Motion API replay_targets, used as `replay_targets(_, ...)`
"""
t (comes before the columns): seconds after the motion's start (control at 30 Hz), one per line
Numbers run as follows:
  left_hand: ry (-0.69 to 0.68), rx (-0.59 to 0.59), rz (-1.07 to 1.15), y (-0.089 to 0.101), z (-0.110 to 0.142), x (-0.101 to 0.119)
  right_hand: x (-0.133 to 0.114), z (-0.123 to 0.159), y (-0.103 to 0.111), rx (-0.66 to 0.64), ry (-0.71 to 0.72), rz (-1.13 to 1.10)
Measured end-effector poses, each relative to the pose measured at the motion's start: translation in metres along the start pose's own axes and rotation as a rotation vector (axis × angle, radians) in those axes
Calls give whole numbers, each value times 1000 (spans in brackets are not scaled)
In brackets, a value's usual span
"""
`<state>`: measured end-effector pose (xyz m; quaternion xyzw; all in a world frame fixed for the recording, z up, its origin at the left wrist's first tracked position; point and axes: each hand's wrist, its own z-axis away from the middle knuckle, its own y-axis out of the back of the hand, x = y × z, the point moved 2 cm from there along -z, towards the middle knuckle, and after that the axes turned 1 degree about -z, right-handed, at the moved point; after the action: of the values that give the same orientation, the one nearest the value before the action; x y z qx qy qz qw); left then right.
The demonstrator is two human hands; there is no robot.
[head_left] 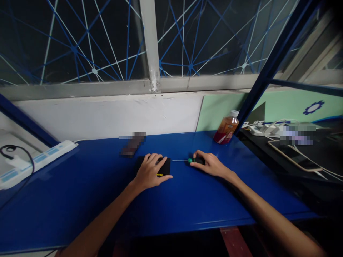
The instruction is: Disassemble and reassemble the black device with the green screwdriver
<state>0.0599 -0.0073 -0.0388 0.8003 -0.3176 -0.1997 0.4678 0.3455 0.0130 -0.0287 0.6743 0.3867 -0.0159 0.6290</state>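
Under my left hand (150, 172) lies a flat black box-like object (167, 165) on the blue table. My left fingers reach over its top to the far edge, and the thumb lies along the near side, so the hand grips it. A small yellow strip (160, 175) shows on it between thumb and fingers. In my right hand (210, 164) is a screwdriver (190, 160) with a green and black handle. Its thin metal shaft points left, with the tip at or very close to the box's right side; whether they touch I cannot tell.
The blue table (187, 203) runs up to a wall below a window. A dark blurred-out object (133, 144) lies behind my left hand. A drink bottle (226, 128) stands at the back right. A white power strip (40, 160) lies left; cables and a phone (292, 156) sit right.
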Motion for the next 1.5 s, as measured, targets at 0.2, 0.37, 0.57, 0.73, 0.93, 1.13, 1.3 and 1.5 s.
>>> replay_targets(0.2,-36,-6,-6,0,0,2,7,0,0,19,58,-47)
replay_targets(0.37,-42,-9,-11,-1,0,3,4,0,3,-60,108,-8)
replay_targets(0.57,-45,-3,-14,-2,1,4,-1,0,1,-127,29,-114)
replay_targets(0.73,-30,15,-19,-2,-2,5,-2,0,-4,-44,28,-89)
replay_targets(0.93,-20,5,-16,-3,-4,5,2,0,-3,93,97,-24)
replay_targets(1.13,-33,0,-11,-3,-2,5,-5,1,-2,17,100,13)
replay_targets(1.3,-29,8,10,-3,-3,7,-9,-2,-2,14,29,18)
replay_targets(1.5,-28,37,10,-4,-6,6,-6,-2,5,122,-64,108)
